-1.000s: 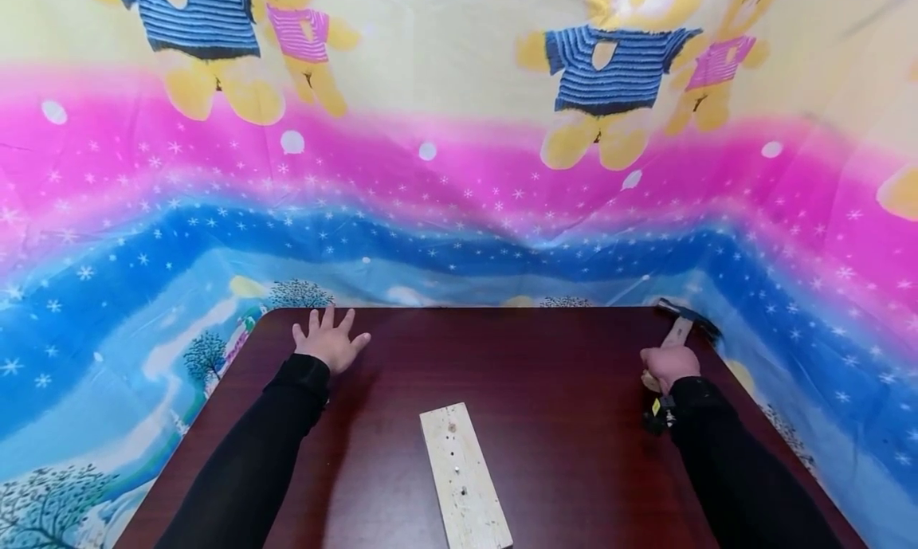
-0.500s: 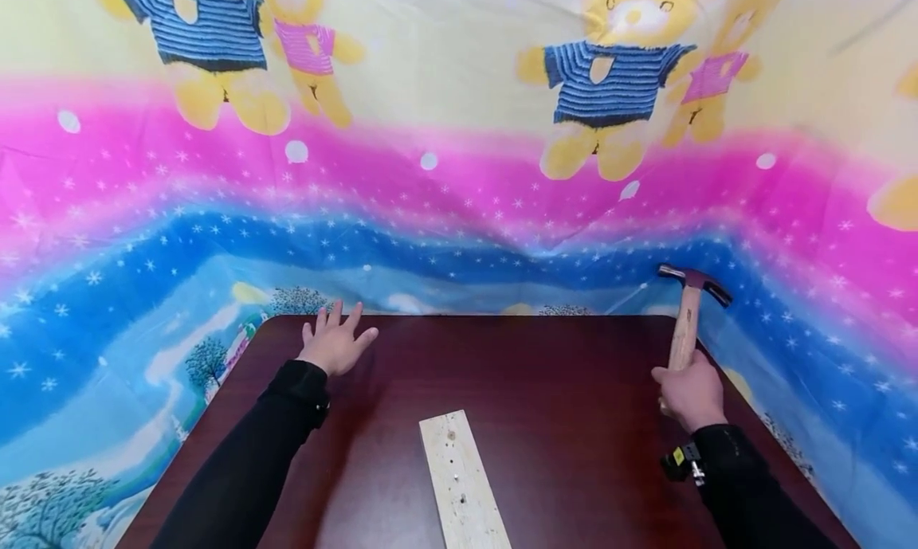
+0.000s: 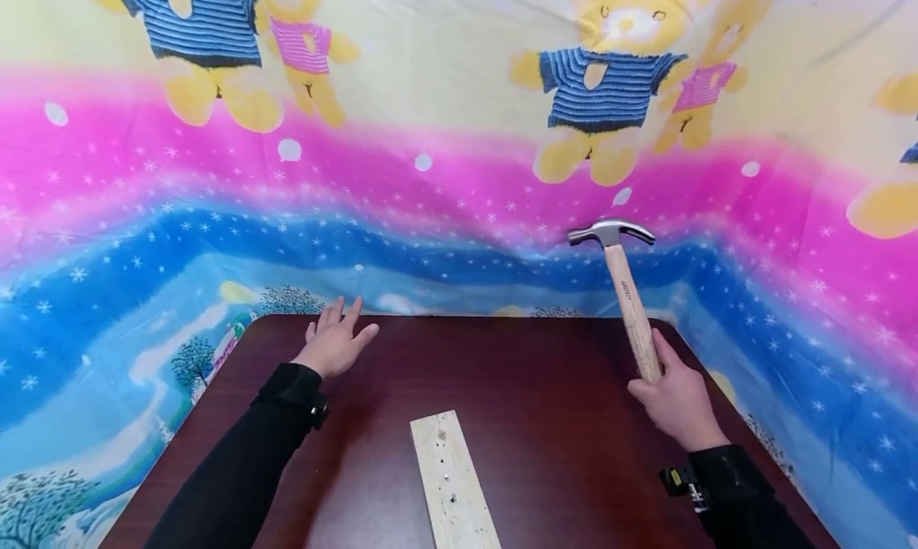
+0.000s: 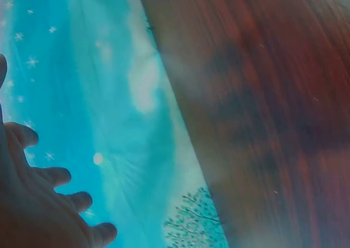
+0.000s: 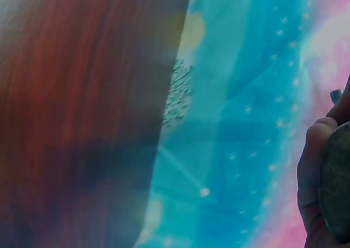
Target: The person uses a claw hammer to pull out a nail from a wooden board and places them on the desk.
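Note:
A claw hammer (image 3: 633,314) with a wooden handle and metal head is held up over the far right of the table. My right hand (image 3: 680,405) grips the lower handle, its head pointing up and away. In the right wrist view, curled fingers (image 5: 311,177) wrap the dark handle end (image 5: 336,182). Toward the far left, my left hand (image 3: 333,346) is spread above the table, holding nothing. The left wrist view shows that hand's fingers (image 4: 57,177) apart. A pale wooden board (image 3: 453,485) with several dark holes or nail marks lies at the near middle, away from both hands.
The dark red-brown table (image 3: 531,390) has rounded far corners. A printed cloth (image 3: 445,190) with bears, snowflakes and trees hangs close behind it and along both sides. Each sleeve carries a small wrist camera (image 3: 677,481).
My right hand has raised the hammer from low at the table's far right corner, and its head has swung up and to the left. My left hand stays nearly in place.

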{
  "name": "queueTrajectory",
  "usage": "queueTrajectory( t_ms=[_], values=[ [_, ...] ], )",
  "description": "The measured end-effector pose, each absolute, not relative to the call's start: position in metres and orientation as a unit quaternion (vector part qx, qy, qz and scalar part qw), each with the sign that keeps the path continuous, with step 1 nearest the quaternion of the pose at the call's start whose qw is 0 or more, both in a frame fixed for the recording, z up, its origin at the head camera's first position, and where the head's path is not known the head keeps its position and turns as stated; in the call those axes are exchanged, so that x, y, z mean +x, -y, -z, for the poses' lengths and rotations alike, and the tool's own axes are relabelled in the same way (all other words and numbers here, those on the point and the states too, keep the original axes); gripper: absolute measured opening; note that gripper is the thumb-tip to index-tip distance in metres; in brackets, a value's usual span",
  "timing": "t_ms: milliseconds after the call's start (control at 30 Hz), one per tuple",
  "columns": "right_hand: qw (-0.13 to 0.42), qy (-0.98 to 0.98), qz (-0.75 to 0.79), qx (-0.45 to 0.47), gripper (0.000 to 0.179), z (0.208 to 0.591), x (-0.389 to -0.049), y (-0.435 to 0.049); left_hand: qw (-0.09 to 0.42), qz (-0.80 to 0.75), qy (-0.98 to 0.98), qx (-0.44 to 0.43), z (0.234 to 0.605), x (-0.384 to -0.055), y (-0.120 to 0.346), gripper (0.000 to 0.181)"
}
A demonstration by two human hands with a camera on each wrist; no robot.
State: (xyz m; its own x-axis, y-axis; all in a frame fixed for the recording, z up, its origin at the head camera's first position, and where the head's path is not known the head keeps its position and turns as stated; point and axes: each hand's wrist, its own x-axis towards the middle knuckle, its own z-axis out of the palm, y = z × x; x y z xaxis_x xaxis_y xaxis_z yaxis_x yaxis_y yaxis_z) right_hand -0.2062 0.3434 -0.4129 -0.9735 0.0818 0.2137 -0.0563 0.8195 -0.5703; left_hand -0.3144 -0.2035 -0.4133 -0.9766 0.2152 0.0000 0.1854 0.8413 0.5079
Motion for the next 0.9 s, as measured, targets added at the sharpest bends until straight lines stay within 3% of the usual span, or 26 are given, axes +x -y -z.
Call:
queueTrajectory(
  t_ms=[367, 900],
  values=[
    [0.170, 0.948, -0.238, 0.122, 0.092, 0.410, -0.195, -0.331, -0.006, -0.307, -0.939, 0.158, 0.389, -0.304, 0.179, 0.089],
    [0.129, 0.942, -0.182, 0.249, 0.081, 0.407, -0.182, -0.300, 0.020, -0.350, -0.906, 0.237, 0.381, -0.287, 0.137, 0.092]
  ],
)
